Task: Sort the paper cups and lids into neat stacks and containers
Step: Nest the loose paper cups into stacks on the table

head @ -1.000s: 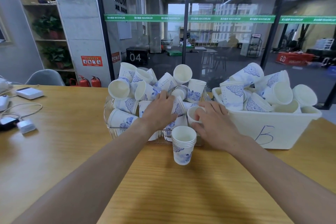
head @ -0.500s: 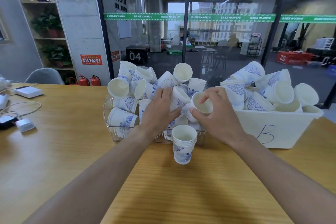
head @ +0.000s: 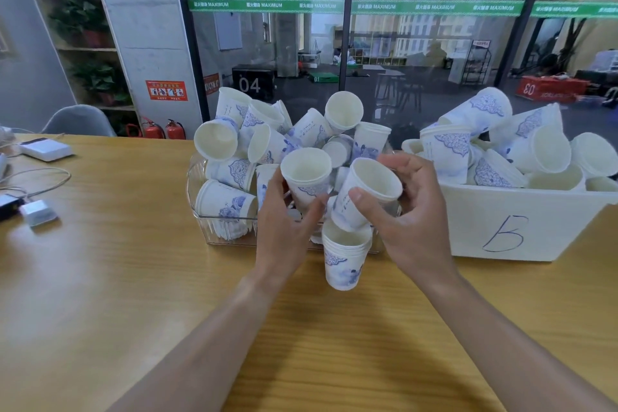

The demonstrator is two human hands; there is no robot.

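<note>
Both hands have lifted out of the clear bin, left hand and right hand each gripping a cup, right one tilted just above the near stack, so nesting looks next.

Two bare forearms reach in from below, unsleeved; the left hand and right hand wear no gloves.

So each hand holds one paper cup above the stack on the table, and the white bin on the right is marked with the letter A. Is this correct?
Not quite: the head view shows the white bin marked B, not A. The rest holds: the left hand and the right hand each hold one paper cup above the stack on the table.
</note>
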